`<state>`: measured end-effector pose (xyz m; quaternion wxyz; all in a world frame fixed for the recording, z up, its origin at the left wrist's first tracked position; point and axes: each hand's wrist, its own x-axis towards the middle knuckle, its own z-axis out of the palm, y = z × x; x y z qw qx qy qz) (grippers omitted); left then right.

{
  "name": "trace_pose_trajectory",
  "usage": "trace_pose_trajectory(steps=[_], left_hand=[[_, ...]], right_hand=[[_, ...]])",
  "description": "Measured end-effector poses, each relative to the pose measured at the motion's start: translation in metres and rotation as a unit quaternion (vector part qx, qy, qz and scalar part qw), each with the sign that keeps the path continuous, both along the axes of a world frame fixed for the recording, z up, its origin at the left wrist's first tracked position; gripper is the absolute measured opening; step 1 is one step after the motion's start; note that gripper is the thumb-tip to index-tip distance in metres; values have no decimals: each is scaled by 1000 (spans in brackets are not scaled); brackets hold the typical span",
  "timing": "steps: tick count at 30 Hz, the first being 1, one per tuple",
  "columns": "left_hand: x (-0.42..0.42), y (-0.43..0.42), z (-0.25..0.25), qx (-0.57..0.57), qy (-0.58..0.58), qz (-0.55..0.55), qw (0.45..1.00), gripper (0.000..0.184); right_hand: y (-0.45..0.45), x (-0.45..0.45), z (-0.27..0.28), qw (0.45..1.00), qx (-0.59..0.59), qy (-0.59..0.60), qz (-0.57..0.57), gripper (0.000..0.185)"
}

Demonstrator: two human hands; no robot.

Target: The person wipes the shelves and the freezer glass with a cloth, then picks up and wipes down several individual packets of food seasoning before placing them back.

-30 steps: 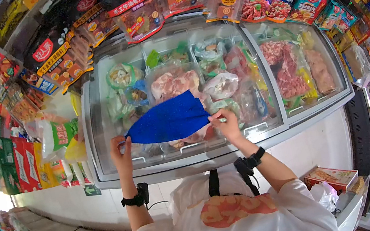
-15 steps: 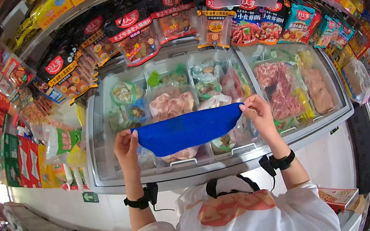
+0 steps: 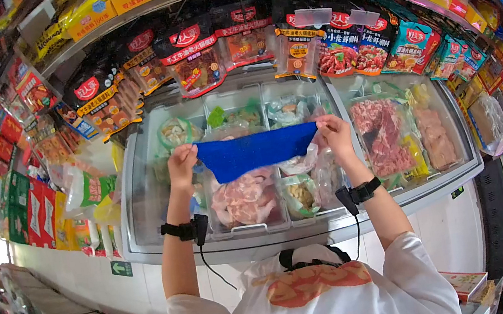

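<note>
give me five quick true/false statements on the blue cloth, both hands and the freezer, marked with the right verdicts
1. The left hand holds one end of the thin blue cloth. True.
2. The right hand is clear of the cloth. False: the right hand holds its other end.
3. The cloth is bunched into a ball. False: it is spread out between the hands.
4. Raw pink meat shows inside the grey-framed chest freezer. True.
5. Both wrists are bare. False: each wears a black strap.
</note>
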<state>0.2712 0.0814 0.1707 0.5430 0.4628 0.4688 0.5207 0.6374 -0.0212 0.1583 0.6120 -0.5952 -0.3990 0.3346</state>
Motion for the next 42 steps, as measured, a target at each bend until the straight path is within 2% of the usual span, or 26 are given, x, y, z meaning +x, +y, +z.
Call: trace_pose_trajectory(steps=[1, 4, 6, 8, 10, 11, 12, 13, 14, 15, 17, 19, 22, 23, 25, 26, 28, 29, 31, 35, 37, 38, 40, 42], left_hand=[[-1, -1, 2, 0, 1, -1, 1000, 16], [-8, -10, 4, 56, -7, -8, 998, 15], [-19, -33, -5, 8, 21, -26, 999, 12], [-33, -53, -50, 66, 101, -86, 989, 11], [-39, -83, -108, -107, 40, -110, 987, 9], [-38, -102, -121, -178, 36, -100, 978, 10], [-37, -118, -132, -247, 31, -88, 964, 11], [-40, -130, -143, -253, 32, -88, 963, 11], [-43, -140, -152, -217, 78, -103, 967, 11], [-45, -146, -161, -180, 123, -119, 969, 12], [-48, -154, -167, -173, 127, -118, 969, 12], [-49, -156, -171, -174, 127, -110, 970, 10], [-49, -156, -171, -111, 176, -128, 970, 10], [-50, -155, -168, -112, 176, -130, 969, 10], [-49, -151, -161, -49, 324, -150, 933, 13], [-46, -148, -158, -48, 323, -152, 933, 13], [-41, -140, -155, 17, 338, -88, 937, 16], [-40, -134, -156, 19, 338, -90, 937, 16], [-38, -117, -157, 106, 420, -82, 898, 18], [-23, -90, -155, 36, 370, -50, 927, 23], [-13, -77, -151, 139, 464, -75, 871, 26], [-4, -72, -140, 141, 464, -75, 871, 26], [12, -66, -122, 118, 383, -86, 912, 28], [18, -53, -130, 149, 420, -88, 891, 26]], right_hand=[[-3, -2, 12, 999, 11, 37, 7, 10], [-22, -8, 27, 999, 25, 18, 12, 12], [-40, -12, 9, 1000, 18, 17, 11, 13], [-66, -15, -30, 999, -32, 37, 11, 11], [-95, -16, -91, 992, -116, 49, 11, 9], [-114, -18, -115, 984, -172, 41, 24, 8], [-131, -22, -132, 983, -179, 42, 24, 8], [-147, -25, -146, 970, -219, 101, 22, 10], [-154, -29, -149, 953, -257, 160, 20, 12], [-157, -28, -151, 952, -261, 161, 17, 12], [-162, -30, -149, 952, -271, 145, -7, 23], [-161, -29, -150, 953, -275, 128, 3, 24], [-158, -32, -151, 944, -329, -2, 28, 24], [-158, -31, -152, 944, -330, -1, 27, 24], [-155, -30, -153, 939, -328, -78, 66, 22], [-154, -28, -156, 939, -328, -78, 64, 22], [-150, -26, -158, 946, -286, -141, 57, 18], [-147, -24, -158, 947, -285, -140, 54, 18], [-140, -17, -156, 943, -202, -263, 33, 20], [-121, -13, -156, 952, -193, -234, -33, 24], [-106, -15, -161, 964, -155, -203, -73, 32], [-97, -16, -157, 964, -153, -203, -74, 32], [-77, -19, -149, 953, -124, -265, -85, 36], [-58, -23, -139, 956, -159, -233, -78, 34]])
